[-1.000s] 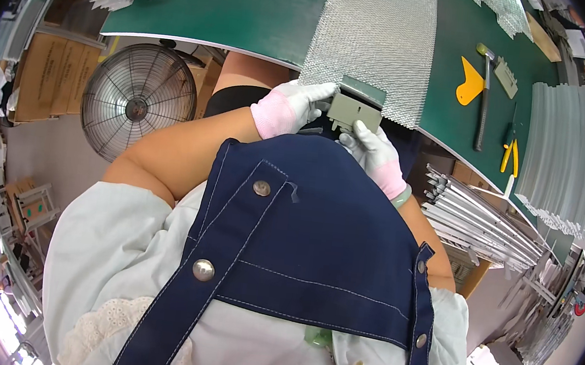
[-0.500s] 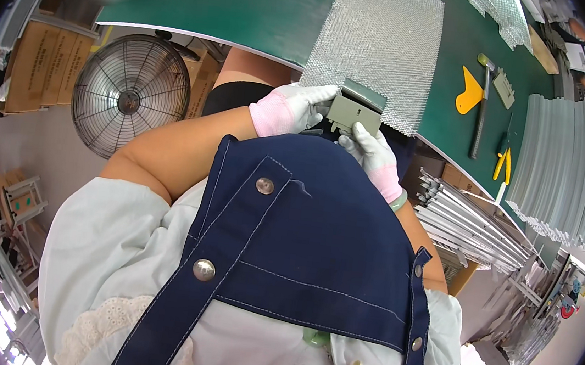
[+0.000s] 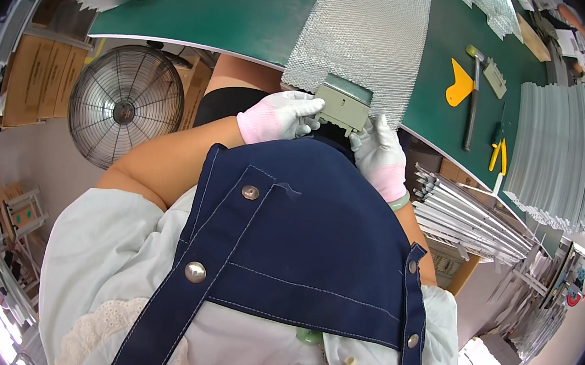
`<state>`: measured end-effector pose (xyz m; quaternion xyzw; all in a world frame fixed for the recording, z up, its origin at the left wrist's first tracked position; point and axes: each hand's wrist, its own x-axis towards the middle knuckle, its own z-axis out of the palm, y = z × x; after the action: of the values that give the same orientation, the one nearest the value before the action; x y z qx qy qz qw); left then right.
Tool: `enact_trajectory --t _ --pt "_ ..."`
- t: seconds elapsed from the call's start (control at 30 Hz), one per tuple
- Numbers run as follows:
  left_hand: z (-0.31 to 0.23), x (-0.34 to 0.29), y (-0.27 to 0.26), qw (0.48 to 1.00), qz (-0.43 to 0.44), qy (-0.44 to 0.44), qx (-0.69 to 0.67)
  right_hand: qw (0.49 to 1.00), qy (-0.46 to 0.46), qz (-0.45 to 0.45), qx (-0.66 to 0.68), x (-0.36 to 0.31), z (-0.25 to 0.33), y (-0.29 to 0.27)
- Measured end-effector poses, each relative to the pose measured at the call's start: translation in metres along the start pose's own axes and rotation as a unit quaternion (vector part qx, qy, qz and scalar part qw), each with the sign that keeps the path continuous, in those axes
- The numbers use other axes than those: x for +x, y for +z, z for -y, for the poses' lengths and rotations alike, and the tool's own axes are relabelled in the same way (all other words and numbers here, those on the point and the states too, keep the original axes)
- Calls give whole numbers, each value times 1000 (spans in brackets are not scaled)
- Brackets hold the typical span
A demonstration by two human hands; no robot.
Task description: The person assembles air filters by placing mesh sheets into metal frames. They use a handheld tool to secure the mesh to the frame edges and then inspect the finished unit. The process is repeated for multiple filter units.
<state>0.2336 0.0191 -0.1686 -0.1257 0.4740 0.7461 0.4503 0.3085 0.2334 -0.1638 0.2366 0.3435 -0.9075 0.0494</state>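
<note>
My left hand [image 3: 282, 116], in a white glove with a pink cuff, pinches the left end of a grey-green rectangular housing [image 3: 343, 106]. It has a small slot in its face and notched tabs along its lower edge. The housing is over the near end of a silvery textured sheet [image 3: 365, 37] on the green table. My right hand [image 3: 381, 153], gloved alike, is at the lower right corner of the housing with its fingers apart. Whether its fingertips touch the corner, I cannot tell for sure.
On the table's right are an orange scraper [image 3: 459, 82], a hammer [image 3: 472, 105], a similar grey-green part [image 3: 494, 79], yellow-handled pliers [image 3: 499, 154] and stacked pale strips [image 3: 559, 153]. Metal profiles [image 3: 471, 215] lie below the edge. A black fan [image 3: 125, 108] and cardboard boxes [image 3: 39, 81] stand left.
The housing has tilted so that its slotted face shows more fully. My right hand has slid from its front face to the lower right corner, its fingers spreading. The left hand keeps its hold.
</note>
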Motion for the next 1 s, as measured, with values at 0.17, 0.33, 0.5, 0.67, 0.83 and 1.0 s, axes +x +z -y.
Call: enact_trajectory --t 0.17,0.33,0.5,0.67,0.83,1.0 --pt "5 4 -7 995 67 11 -79 993 43 77 82 3 1 -14" --pt "5 5 3 999 7 12 -36 985 -48 2 -169 1 5 -11" --pt "-39 -33 16 953 93 -35 287 986 11 -18 -165 -7 17 -15" --pt "-123 -37 57 647 4 108 755 962 206 115 -134 -26 10 -14" --pt "-110 86 27 297 42 500 812 966 167 99 -173 -10 0 27" --pt "-114 87 29 334 62 458 822 989 94 45 -106 15 -28 22"
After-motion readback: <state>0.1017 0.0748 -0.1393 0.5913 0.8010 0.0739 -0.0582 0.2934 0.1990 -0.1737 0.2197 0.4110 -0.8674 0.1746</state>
